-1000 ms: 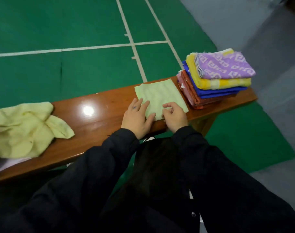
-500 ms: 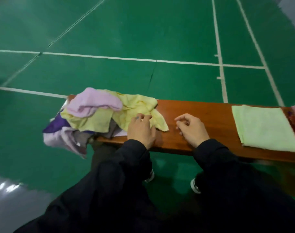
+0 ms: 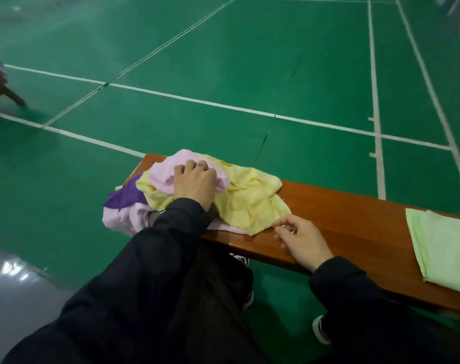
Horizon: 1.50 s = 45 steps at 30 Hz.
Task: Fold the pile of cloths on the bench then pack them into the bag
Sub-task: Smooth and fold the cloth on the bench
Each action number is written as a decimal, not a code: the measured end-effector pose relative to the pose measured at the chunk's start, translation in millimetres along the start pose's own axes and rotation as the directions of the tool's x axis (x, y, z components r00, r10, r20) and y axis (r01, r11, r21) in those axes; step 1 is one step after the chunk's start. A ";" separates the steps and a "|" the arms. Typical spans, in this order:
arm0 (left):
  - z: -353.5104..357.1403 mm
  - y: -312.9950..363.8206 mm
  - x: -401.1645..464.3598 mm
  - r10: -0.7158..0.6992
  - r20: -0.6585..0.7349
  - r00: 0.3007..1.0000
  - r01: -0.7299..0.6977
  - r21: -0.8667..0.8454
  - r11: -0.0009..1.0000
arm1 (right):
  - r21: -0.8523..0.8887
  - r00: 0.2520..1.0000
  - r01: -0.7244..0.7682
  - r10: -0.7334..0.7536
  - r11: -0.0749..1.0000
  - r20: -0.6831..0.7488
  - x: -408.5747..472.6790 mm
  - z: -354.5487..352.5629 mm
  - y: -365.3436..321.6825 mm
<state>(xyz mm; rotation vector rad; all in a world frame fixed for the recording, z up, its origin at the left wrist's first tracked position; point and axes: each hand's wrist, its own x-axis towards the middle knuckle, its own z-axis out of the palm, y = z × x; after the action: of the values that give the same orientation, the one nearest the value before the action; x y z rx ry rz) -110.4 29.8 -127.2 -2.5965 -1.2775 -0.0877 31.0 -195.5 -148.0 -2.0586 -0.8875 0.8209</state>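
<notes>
Heap of unfolded cloths (image 3: 197,198) at the left end of the tabletop (image 3: 354,219), with one folded green cloth (image 3: 444,248) lying flat well apart to the right. The left hand (image 3: 196,181) rests on top of the heap, its fingers curled into the pink cloth (image 3: 165,174), which it appears to grip; the fingertips are buried in the fabric, so the hold cannot be confirmed. The yellow cloth (image 3: 249,203) spreads beneath and to the right of the pink one, its long axis running along the tabletop and its near corner ending just beside the right hand (image 3: 299,237). That hand rests on the bare wood, fingers loosely bent, holding nothing. A purple cloth (image 3: 126,198) and a pale lilac one hang over the near-left edge. The left grip is therefore directly above the next piece, the right hand nearer the yellow corner. No bag is in view.
</notes>
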 end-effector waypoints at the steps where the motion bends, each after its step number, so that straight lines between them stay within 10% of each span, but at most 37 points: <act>1: -0.2 -3.4 1.1 0.001 -0.042 0.999 -0.006 -0.113 0.994 | 0.007 1.000 -0.001 0.001 1.000 0.005 -0.8 -1.0 -1.8; 7: -64.3 12.3 -16.1 -0.376 -0.363 0.852 -0.203 -0.892 0.403 | 0.252 0.986 0.167 -0.155 0.953 -0.068 -7.2 -12.5 -29.9; 14: -129.2 75.2 -25.3 -0.125 -0.294 0.947 -0.274 -0.949 0.157 | 0.528 0.902 0.429 -0.372 0.732 -0.218 -23.8 -46.2 -76.7; 22: -127.2 134.9 -35.4 0.068 0.057 0.996 0.073 -0.964 -0.257 | 0.297 0.873 0.428 -0.306 0.854 -0.380 -38.8 -105.4 -58.9; 27: -121.2 152.2 -51.0 0.278 -0.149 0.949 -0.157 -0.988 0.007 | 0.184 0.856 0.419 -0.319 0.889 -0.406 -45.1 -127.6 -48.6; 31: -113.8 164.8 -56.4 0.131 -0.276 0.952 -0.305 -0.886 0.349 | 0.272 0.861 0.429 -0.299 0.861 -0.411 -46.3 -133.4 -49.6; 36: -116.6 169.0 -57.4 0.099 -0.519 0.849 -0.494 -0.714 0.497 | 0.247 0.849 0.408 -0.266 0.879 -0.456 -46.7 -128.9 -47.8; 42: -115.5 168.4 -49.0 0.079 -0.100 0.992 -0.103 -0.994 0.033 | 0.440 0.895 0.318 -0.113 0.840 -0.431 -46.2 -137.9 -48.9; 45: -110.0 164.6 -42.6 0.074 -0.129 0.989 -0.139 -0.978 0.155 | 0.504 0.901 0.310 -0.080 0.806 -0.426 -45.7 -141.6 -46.0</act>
<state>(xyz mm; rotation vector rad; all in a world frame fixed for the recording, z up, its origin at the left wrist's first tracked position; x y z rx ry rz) -1.2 -126.6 -59.2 -3.6601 -1.1549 -1.4899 99.5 -261.3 -24.6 -1.4910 -0.5382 0.4552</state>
